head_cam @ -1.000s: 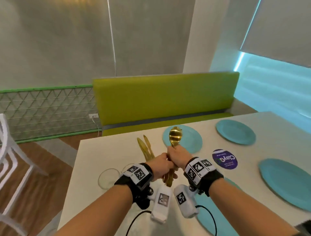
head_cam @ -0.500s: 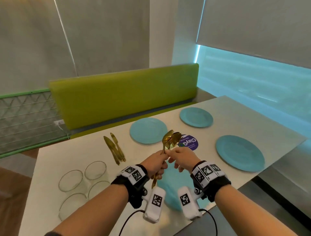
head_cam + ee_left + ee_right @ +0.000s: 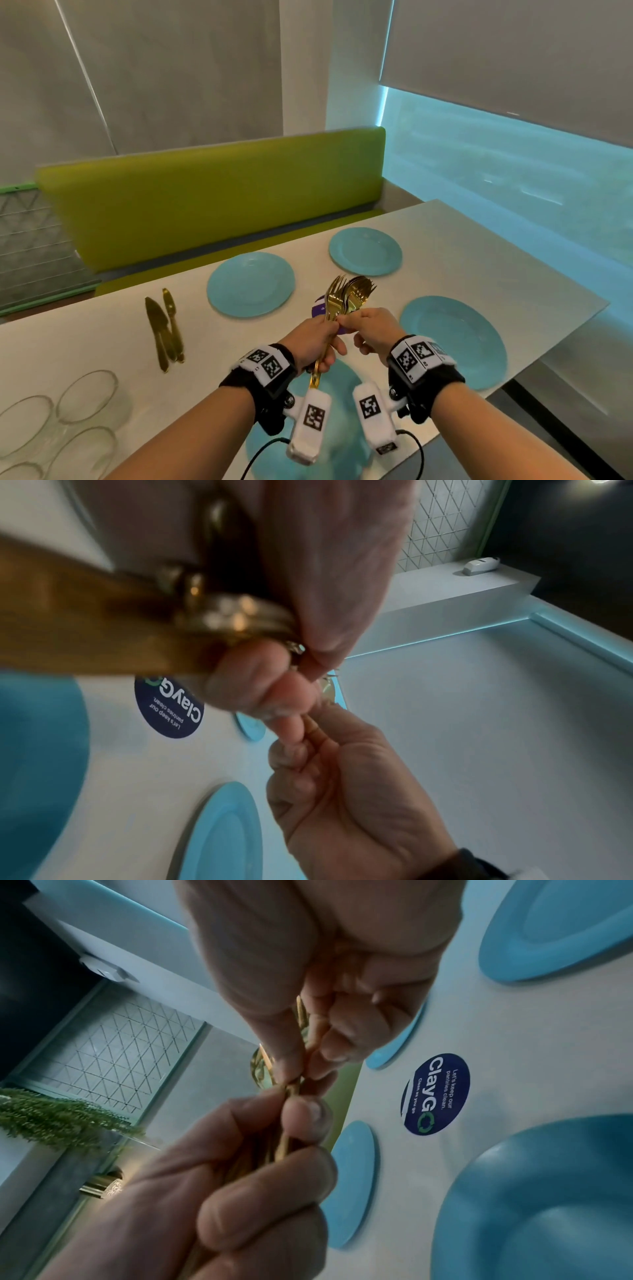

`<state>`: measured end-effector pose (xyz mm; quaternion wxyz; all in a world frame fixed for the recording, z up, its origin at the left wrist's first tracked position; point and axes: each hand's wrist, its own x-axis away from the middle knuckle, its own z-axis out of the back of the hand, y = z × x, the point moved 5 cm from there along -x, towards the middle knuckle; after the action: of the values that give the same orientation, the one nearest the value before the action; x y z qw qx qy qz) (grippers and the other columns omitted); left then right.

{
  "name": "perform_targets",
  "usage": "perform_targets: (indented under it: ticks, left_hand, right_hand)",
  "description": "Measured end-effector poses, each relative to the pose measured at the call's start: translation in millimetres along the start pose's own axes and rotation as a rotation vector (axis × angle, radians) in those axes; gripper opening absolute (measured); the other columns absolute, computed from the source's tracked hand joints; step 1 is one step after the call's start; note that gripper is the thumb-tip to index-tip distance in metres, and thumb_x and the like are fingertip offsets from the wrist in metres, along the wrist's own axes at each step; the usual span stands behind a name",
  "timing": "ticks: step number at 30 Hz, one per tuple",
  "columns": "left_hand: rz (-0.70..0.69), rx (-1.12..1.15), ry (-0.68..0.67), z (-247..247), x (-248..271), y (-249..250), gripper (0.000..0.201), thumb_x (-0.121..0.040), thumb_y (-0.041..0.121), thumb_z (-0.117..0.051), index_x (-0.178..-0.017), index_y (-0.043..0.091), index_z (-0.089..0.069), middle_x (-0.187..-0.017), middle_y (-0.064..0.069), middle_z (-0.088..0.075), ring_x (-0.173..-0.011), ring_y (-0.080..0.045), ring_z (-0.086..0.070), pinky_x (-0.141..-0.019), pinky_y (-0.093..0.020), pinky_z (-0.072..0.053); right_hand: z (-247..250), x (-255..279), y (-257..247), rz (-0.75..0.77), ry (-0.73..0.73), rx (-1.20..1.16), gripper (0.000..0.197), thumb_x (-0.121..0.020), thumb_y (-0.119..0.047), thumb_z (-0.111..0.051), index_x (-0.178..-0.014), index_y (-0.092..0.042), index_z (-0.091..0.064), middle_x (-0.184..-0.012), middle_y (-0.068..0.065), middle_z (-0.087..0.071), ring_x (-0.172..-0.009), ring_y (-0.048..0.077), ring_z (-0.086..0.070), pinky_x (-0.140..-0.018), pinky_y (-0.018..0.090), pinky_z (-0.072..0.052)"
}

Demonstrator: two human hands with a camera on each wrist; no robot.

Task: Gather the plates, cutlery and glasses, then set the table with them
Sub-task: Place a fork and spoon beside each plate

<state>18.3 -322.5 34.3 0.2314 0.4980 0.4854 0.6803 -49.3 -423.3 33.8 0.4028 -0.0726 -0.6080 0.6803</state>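
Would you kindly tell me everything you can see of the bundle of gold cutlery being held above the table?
The bundle of gold cutlery looks like shiny gold-coloured metal: forks and spoons stacked together, heads fanned upward, handles pointing down toward the person. The left hand grips the handles in a fist, their ends poking out below it. The right hand pinches the necks just under the heads. It hangs above the white table, touching nothing else.

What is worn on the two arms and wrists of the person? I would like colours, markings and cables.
Both forearms are bare, without sleeves. Each wrist carries a black fabric wristband with a white block on top, printed with black square-pattern markers. Under each wrist hangs a white rounded camera unit bearing one more such marker. Thin black cables run back from these units. No rings are visible on the hands.
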Motion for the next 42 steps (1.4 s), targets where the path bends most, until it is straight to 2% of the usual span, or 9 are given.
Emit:
perform_targets:
  ticks: [5, 10, 13, 16, 18, 20, 24, 29, 42]
  left_hand:
    - [0.004, -0.008, 0.012, -12.3, -19.2, 4.3, 0.029, -0.098, 0.020, -0.033, -0.080, 0.011, -0.053, -0.041, 0.004, -0.057, -0.027, -0.006, -0.045, -0.032, -0.015, -0.034]
    - [0.058, 0.092, 0.068, -12.8, -39.5, 2.3, 0.022, -0.099, 0.014, -0.034, -0.089, 0.008, -0.052, -0.070, -0.007, -0.061, -0.047, -0.012, -0.061, -0.046, -0.020, -0.052]
    - [0.066, 0.155, 0.170, -2.4, -50.7, -1.9, 0.015, -0.099, 0.013, -0.035, -0.098, 0.005, -0.048, -0.073, -0.010, -0.061, -0.053, -0.016, -0.059, -0.051, -0.023, -0.053]
    - [0.052, 0.161, 0.257, 10.2, -59.7, -5.6, 0.014, -0.097, 0.012, -0.037, -0.102, 0.004, -0.047, -0.070, -0.008, -0.059, -0.047, -0.012, -0.054, -0.050, -0.024, -0.052]
    - [0.048, 0.144, 0.271, 13.4, -63.1, -7.7, 0.013, -0.097, 0.012, -0.039, -0.102, 0.004, -0.048, -0.070, -0.007, -0.059, -0.046, -0.011, -0.053, -0.047, -0.022, -0.052]
    - [0.040, 0.127, 0.261, 12.1, -64.1, -8.9, 0.012, -0.097, 0.013, -0.040, -0.101, 0.005, -0.048, -0.072, -0.007, -0.059, -0.050, -0.012, -0.053, -0.047, -0.021, -0.052]
    - [0.042, 0.095, 0.255, 5.2, -64.3, -15.4, 0.010, -0.097, 0.014, -0.042, -0.099, 0.007, -0.049, -0.077, -0.006, -0.057, -0.056, -0.014, -0.054, -0.050, -0.020, -0.054]
    - [0.071, 0.129, 0.280, 3.0, -61.6, -27.8, 0.012, -0.097, 0.013, -0.043, -0.090, 0.010, -0.051, -0.075, -0.005, -0.052, -0.057, -0.015, -0.052, -0.054, -0.024, -0.055]
    - [0.104, 0.209, 0.295, 5.5, -38.4, -49.6, 0.015, -0.098, 0.013, -0.042, -0.086, 0.009, -0.050, -0.072, -0.007, -0.053, -0.056, -0.015, -0.053, -0.053, -0.024, -0.055]
  right_hand:
    - [14.1, -13.4, 7.6, -0.030, -0.009, -0.044, 0.024, -0.091, -0.015, -0.058, -0.067, -0.009, -0.061, -0.063, 0.001, -0.061, -0.038, 0.009, -0.047, -0.036, 0.018, -0.036]
    - [47.1, -30.0, 17.0, -0.021, 0.069, -0.050, 0.029, -0.093, -0.018, -0.054, -0.066, -0.011, -0.058, -0.063, 0.002, -0.063, -0.039, 0.010, -0.048, -0.039, 0.019, -0.038]
    - [78.7, -38.4, 22.8, 0.028, 0.156, 0.162, 0.033, -0.092, -0.023, -0.056, -0.060, -0.016, -0.059, -0.067, 0.007, -0.067, -0.043, 0.013, -0.046, -0.045, 0.022, -0.038]
    - [96.6, -42.1, 38.3, -0.018, 0.109, 0.547, 0.035, -0.090, -0.026, -0.058, -0.056, -0.018, -0.056, -0.059, -0.004, -0.060, -0.045, 0.011, -0.048, -0.048, 0.019, -0.040]
    - [98.1, -45.9, 58.5, -0.111, 0.007, 0.774, 0.029, -0.089, -0.027, -0.060, -0.062, -0.016, -0.061, -0.068, -0.002, -0.063, -0.058, 0.013, -0.055, -0.060, 0.021, -0.048]
    - [93.9, -48.7, 77.4, -0.184, -0.071, 0.932, 0.021, -0.088, -0.029, -0.060, -0.090, -0.011, -0.071, -0.095, 0.005, -0.070, -0.084, 0.017, -0.062, -0.078, 0.023, -0.049]
    - [88.1, -56.2, 99.6, -0.214, -0.072, 1.107, 0.040, -0.088, -0.037, -0.059, -0.114, -0.007, -0.066, -0.117, 0.007, -0.066, -0.112, 0.022, -0.061, -0.095, 0.027, -0.048]
    - [87.1, -68.3, 115.2, -0.246, -0.050, 1.176, 0.033, -0.084, -0.028, -0.064, -0.108, -0.004, -0.065, -0.111, 0.008, -0.068, -0.105, 0.024, -0.064, -0.082, 0.026, -0.049]
    - [82.0, -55.6, 97.8, -0.187, 0.103, 1.151, 0.025, -0.094, -0.011, -0.045, -0.111, -0.007, -0.062, -0.113, 0.009, -0.065, -0.105, 0.025, -0.063, -0.085, 0.031, -0.049]
